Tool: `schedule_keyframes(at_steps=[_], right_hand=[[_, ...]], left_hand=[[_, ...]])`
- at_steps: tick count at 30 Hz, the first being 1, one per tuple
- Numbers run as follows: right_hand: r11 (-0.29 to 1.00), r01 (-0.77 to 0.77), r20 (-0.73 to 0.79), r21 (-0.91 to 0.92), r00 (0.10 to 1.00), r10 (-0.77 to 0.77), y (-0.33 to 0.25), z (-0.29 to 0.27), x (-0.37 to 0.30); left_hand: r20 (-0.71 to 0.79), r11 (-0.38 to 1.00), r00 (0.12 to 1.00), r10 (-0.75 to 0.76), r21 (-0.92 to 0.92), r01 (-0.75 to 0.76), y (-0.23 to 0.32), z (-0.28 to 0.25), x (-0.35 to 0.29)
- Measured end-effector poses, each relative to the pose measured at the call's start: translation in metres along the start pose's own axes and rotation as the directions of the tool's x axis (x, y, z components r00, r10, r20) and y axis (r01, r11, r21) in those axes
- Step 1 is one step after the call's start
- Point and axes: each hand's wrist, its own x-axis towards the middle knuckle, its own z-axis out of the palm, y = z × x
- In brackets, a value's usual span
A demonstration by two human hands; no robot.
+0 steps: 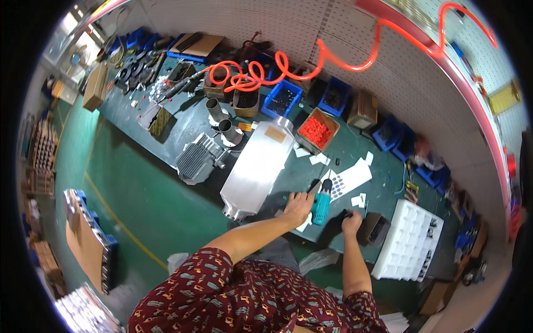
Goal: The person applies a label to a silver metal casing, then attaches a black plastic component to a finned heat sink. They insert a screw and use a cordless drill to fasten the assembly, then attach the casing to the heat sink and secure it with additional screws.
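My left hand (pixel 298 209) rests at the bench's near edge, fingers curled, right beside a teal power drill (pixel 320 208). Whatever the fingers hold, if anything, is hidden. The drill's dark chuck points away from me, by a white sheet with dark round spots (pixel 353 177). Over the bench to the right, my right hand (pixel 351 222) pinches a small black part (pixel 348 214), close to an open dark box (pixel 371 228). Left of my left hand lies a large silver metal housing (pixel 258 164), with a grey finned motor-like casting (pixel 195 161) beyond it.
A white compartment tray (pixel 401 236) sits at the right. Along the back stand a carton of red parts (pixel 316 131) and blue bins (pixel 282 100). An orange coiled hose (pixel 352 67) hangs above. Two dark cylinders (pixel 227 129) stand behind the housing. White paper scraps (pixel 320 159) lie about.
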Motion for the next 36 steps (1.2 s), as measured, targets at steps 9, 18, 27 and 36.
schedule_keyframes(at_steps=[9, 18, 27, 36], right_hand=[[0.767, 0.098, 0.208, 0.635, 0.933, -0.292, -0.212, -0.014, 0.119], [0.682, -0.137, 0.525, 0.719, 0.75, -0.403, -0.371, 0.075, 0.192], [0.751, -0.036, 0.456, 0.659, 0.813, -0.361, -0.385, 0.081, 0.196], [0.877, 0.067, 0.362, 0.475, 0.894, -0.264, -0.476, -0.06, 0.095]], left_hand=[[-0.159, 1.0, 0.987, 0.028, -0.006, -0.03, -0.02, 0.021, -0.011], [-0.721, 0.881, 0.517, -0.461, -0.441, 0.17, -0.073, -0.12, -0.202], [0.192, -0.289, 0.805, -0.562, -0.957, 0.027, -0.136, -0.021, -0.198], [0.123, -0.438, 0.955, -0.269, -0.899, -0.007, -0.204, -0.05, -0.264]])
